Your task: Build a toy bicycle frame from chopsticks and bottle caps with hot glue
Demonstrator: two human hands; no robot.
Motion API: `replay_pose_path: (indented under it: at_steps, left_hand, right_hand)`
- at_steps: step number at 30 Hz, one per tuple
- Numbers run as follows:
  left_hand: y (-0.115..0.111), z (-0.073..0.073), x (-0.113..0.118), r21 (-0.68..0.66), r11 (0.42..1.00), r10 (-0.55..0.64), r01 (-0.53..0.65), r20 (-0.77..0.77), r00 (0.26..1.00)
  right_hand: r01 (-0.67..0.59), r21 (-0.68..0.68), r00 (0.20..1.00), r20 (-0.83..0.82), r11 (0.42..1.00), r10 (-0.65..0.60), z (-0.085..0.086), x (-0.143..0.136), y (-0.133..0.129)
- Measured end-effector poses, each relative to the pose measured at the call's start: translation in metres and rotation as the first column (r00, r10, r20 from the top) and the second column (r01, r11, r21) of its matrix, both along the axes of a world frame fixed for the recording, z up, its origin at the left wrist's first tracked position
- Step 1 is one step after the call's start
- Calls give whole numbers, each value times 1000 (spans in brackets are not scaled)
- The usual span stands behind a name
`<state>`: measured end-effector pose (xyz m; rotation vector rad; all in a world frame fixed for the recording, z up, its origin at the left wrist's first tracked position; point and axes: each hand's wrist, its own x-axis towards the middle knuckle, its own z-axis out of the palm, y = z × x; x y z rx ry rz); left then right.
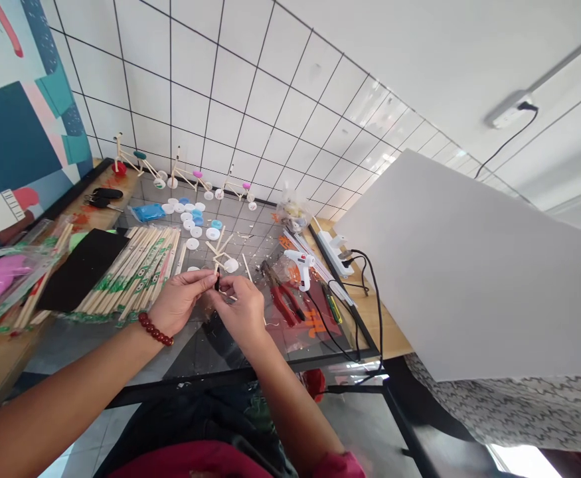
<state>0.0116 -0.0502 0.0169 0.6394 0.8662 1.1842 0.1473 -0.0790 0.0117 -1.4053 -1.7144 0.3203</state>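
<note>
Close together above the glass tabletop, both my hands are closed around one small stick frame (220, 251) made of cut chopsticks, with a white bottle cap (231, 265) on it. My left hand (179, 300) pinches the end of one stick between thumb and forefinger. A small black strip (217, 281) sits at that stick end, and my right hand (243, 307) pinches it from the other side. How far the strip goes around the stick is hidden by my fingers. Behind the frame lie several loose white and blue bottle caps (213, 234).
Wrapped chopsticks (138, 269) and a black sheet (88, 269) lie at left. Several stick-and-cap tricycles (175, 174) stand along the back edge. At right are red-handled pliers (285, 299), a white glue gun (301, 265) with its cord, a yellow-green cutter (332, 305) and a power strip (337, 252).
</note>
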Motion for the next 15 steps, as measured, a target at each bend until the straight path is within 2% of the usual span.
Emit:
replay_pose_path:
  at_steps: [4,8,10,12,15]
  left_hand:
    - [-1,-2,1,38,999,38,-36,-52,998]
    - [0,-8,2,70,995,73,-66,-105,992]
    - [1,-9,2,72,994,87,-78,-126,988]
    - [1,-8,2,77,992,109,-98,-156,982]
    - [-2,-5,1,139,987,115,-81,-257,960]
  right_hand:
    - [15,1,1000,2,1000,-15,-2,-2,2]
    - [12,-77,982,-188,997,-26,-4,-5,4]
    - [-42,-170,928,-373,985,-24,-4,-6,7]
    - [-136,-255,832,-554,957,-29,-3,-7,12]
    - [-231,-302,725,-687,925,-44,-4,-7,16]
